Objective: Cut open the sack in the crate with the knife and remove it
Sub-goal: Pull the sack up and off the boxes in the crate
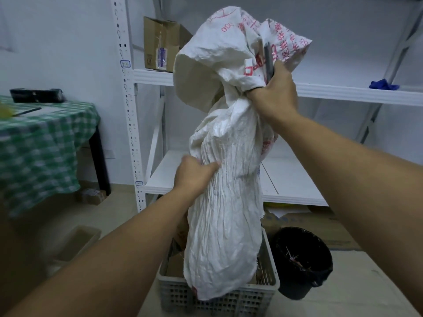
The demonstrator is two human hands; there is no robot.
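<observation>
A white woven sack (225,179) with red printing hangs lifted and crumpled above a white perforated plastic crate (219,298) on the floor; its lower end still drapes over the crate's front rim. My right hand (273,92) grips the sack's bunched upper part together with a grey knife (268,59) that points upward. My left hand (194,173) pinches the sack's left side at mid-height. Brown cardboard pieces (176,264) show inside the crate behind the sack.
A black bin (302,259) stands right of the crate. White metal shelving (343,92) fills the back, with a cardboard box (162,42) and a blue cloth (383,85) on it. A table with green checked cloth (41,143) stands left.
</observation>
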